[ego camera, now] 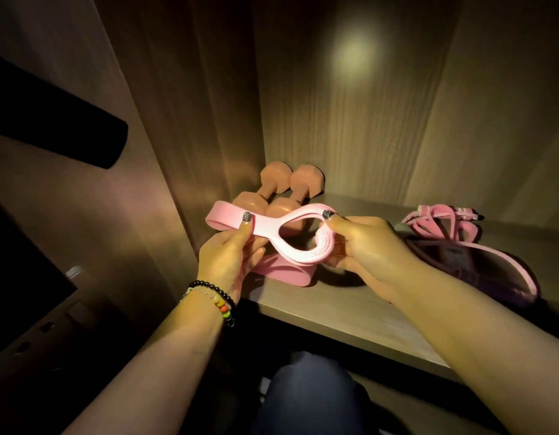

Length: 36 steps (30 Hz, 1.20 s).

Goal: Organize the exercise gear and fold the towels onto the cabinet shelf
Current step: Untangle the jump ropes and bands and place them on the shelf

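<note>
Over the front edge of the wooden cabinet shelf (350, 312) I hold a pink rubber resistance band (290, 233), both ends of it off the board. My left hand (231, 255) pinches the flat strap between thumb and curled fingers, thumb on top; my right hand (366, 243) pinches the other side, where the band doubles over into an open loop with a dotted inner face. Neither hand is loose; both are closed on the band.

Behind it, in the left back corner, two salmon-coloured hexagonal dumbbells (278, 193) lie side by side, touching. Another pink band (281, 271) lies flat on the shelf under my left hand. To the right sits a dark oval item with a pink rim (479, 265), with a tangle of pink cord and handles (441, 224) on its far end; what it is exactly I cannot tell in this light. No towels are in view.

I judge the step to be folding this band into a neat flat bundle. To do it well I should keep the strap untwisted, bring the two pinches together so the layers stack edge to edge, then lay it beside the other band, clear of the dumbbells. Let go too early and the rubber will likely spring open
</note>
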{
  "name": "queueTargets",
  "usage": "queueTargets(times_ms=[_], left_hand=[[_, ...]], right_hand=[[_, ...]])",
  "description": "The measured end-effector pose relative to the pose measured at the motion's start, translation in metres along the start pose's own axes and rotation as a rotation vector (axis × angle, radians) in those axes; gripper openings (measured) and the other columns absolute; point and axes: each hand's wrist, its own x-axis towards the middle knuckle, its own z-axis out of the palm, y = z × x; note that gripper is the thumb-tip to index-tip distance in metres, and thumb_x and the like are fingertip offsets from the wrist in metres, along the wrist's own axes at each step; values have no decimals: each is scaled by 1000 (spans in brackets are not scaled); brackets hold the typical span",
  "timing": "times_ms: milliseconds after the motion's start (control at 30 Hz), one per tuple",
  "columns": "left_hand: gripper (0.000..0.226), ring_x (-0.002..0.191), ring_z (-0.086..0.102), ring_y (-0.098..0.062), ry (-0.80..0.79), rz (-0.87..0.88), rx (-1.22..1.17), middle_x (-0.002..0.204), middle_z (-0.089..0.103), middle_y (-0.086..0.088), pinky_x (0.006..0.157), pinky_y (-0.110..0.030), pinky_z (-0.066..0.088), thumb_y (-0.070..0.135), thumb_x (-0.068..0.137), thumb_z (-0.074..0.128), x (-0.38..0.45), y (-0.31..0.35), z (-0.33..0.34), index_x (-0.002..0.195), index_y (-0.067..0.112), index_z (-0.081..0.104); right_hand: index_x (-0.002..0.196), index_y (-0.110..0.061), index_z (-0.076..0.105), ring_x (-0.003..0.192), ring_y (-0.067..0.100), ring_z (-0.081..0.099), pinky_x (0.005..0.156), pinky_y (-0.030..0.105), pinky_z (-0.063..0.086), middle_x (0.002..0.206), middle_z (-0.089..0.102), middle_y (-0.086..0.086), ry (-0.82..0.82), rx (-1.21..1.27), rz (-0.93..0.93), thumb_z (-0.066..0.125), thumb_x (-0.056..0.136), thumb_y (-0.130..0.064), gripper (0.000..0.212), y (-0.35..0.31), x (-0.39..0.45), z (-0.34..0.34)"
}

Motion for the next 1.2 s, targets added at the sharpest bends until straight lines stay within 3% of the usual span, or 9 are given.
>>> queueTargets(times_ms=[167, 300, 467, 633, 833, 967, 1067, 1133, 1200], left_hand=[[20, 70, 72, -10, -91, 2, 70, 80, 76, -3, 64, -21, 59, 28, 97, 54, -5, 15, -6, 96, 11, 66], [28, 77, 73, -22, -147, 50, 307, 85, 75, -13, 58, -23, 57, 30, 97, 55, -30, 32, -8, 93, 5, 69], [33, 67, 71, -24, 70, 585, 787, 61, 71, -3, 70, -41, 59, 34, 88, 66, -65, 45, -11, 62, 14, 69], [27, 72, 62, -16, 189, 838, 1103, 72, 65, 9, 66, -32, 53, 45, 74, 64, -118, 61, -8, 67, 20, 56], [39, 82, 60, -1, -170, 999, 1028, 92, 55, 20, 67, -30, 57, 44, 78, 69, -159, 59, 4, 106, 33, 44], [26, 71, 61, -11, -143, 1122, 1072, 84, 64, 6, 64, -32, 57, 29, 86, 66, -160, 47, 11, 110, 24, 58], [11, 69, 59, -11, -147, 975, 1008, 80, 63, 1, 63, -25, 53, 22, 89, 62, -158, 43, 16, 100, 21, 63], [2, 74, 64, -14, -143, 810, 884, 82, 65, -1, 71, -32, 57, 23, 87, 64, -151, 44, 15, 86, 24, 62], [3, 73, 70, -15, -143, 689, 769, 77, 69, 0, 72, -40, 60, 19, 87, 66, -143, 44, 13, 84, 19, 65]], right_hand=[[112, -4, 68, 83, 25, 72, 74, 39, 59, 94, 74, 11, -46, 37, -136, 61, 93, -19, 24, -24, -11, 16], [106, -5, 69, 83, 24, 73, 71, 36, 59, 94, 75, 11, -133, 57, -261, 63, 92, -18, 20, -49, -48, 21], [94, -6, 71, 72, 19, 73, 61, 29, 57, 82, 75, 10, -30, 97, -253, 70, 86, -20, 16, -75, -95, 20], [88, -2, 70, 72, 22, 73, 73, 30, 59, 85, 73, 15, -2, 197, -217, 73, 83, -17, 16, -85, -127, 14], [97, 4, 67, 73, 24, 73, 69, 28, 61, 93, 69, 21, -27, 210, -145, 68, 86, -14, 21, -87, -155, 5], [97, 4, 65, 78, 27, 73, 65, 29, 61, 98, 68, 22, -31, 117, -126, 67, 87, -16, 22, -85, -168, 1], [94, 3, 67, 80, 25, 68, 74, 37, 61, 96, 68, 20, 99, -112, -214, 70, 86, -31, 35, -80, -167, -9], [95, 2, 69, 83, 22, 66, 80, 44, 58, 95, 69, 18, 232, -378, -377, 71, 81, -45, 49, -72, -161, -22], [111, -10, 66, 94, 18, 62, 85, 38, 53, 105, 67, 4, 247, -693, -457, 72, 71, -58, 63, -56, -156, -31]])
